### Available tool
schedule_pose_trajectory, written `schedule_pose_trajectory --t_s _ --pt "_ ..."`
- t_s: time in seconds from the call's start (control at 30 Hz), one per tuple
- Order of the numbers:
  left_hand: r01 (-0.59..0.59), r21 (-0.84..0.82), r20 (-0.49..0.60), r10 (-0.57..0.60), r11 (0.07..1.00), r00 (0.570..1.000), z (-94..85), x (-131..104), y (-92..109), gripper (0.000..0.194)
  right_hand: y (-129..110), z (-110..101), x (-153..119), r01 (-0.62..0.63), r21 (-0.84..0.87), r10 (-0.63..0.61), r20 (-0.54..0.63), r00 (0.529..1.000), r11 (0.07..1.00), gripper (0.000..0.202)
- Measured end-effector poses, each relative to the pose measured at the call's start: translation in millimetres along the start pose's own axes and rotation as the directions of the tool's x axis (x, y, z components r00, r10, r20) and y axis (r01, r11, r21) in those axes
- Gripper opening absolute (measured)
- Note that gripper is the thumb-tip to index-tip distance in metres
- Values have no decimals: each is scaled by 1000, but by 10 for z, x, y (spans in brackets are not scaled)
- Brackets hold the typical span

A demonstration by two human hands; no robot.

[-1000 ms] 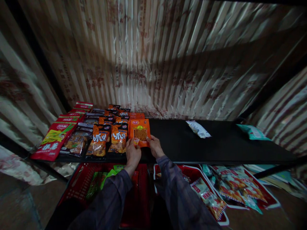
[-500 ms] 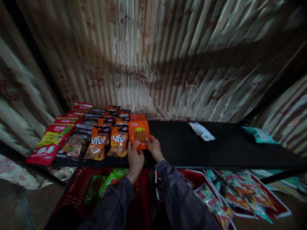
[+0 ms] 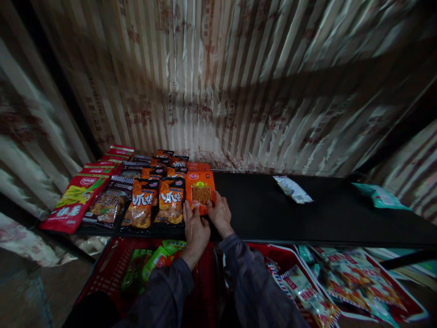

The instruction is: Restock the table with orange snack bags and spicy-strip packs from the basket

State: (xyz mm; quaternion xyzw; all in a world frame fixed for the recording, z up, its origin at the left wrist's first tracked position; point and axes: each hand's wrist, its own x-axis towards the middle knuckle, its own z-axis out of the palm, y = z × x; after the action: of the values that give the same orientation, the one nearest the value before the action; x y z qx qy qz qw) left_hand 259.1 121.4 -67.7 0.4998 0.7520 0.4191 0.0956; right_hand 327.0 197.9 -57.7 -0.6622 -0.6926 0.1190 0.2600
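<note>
An orange snack packet (image 3: 200, 189) with a window of brown sticks lies on the black shelf (image 3: 252, 218), its upper part resting on more orange packets behind. My left hand (image 3: 197, 231) touches its lower left corner, fingers bent over the edge. The lower right corner is between the thumb and fingers of my right hand (image 3: 220, 213). Just to the left is a black-and-orange snack bag (image 3: 171, 200), with a similar bag (image 3: 140, 204) beside it. My fingers hide the packet's bottom edge in part.
Dark potato-slice bags (image 3: 106, 205) and red snack bags (image 3: 77, 200) fill the shelf's left end. Farther right lie a white packet (image 3: 292, 189) and a teal packet (image 3: 380, 196). Below stand a red basket (image 3: 102, 269) with green packets and red-and-white containers holding snack bags (image 3: 358, 273).
Both hands stay at the orange packet, which sits nearly as before against its neighbours. The whole view has shifted slightly, with the shelf's right side appearing a little farther right.
</note>
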Motion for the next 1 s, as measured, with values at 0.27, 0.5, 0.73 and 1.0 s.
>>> schedule_pose_trajectory --t_s 0.27,0.5,0.73,1.0 --pt "-179 44 -23 180 983 983 24 151 38 41 120 124 -7 160 -14 -161 -128 979 987 46" --pt "-204 165 29 202 965 979 200 421 -33 47 207 199 19 217 104 -202 -138 970 971 42" --pt "-183 278 47 177 943 983 191 540 -1 50 186 185 9 205 111 -195 -93 976 972 41" --pt "-71 336 -8 78 939 997 270 733 44 50 174 183 -12 197 75 -190 -96 977 977 41"
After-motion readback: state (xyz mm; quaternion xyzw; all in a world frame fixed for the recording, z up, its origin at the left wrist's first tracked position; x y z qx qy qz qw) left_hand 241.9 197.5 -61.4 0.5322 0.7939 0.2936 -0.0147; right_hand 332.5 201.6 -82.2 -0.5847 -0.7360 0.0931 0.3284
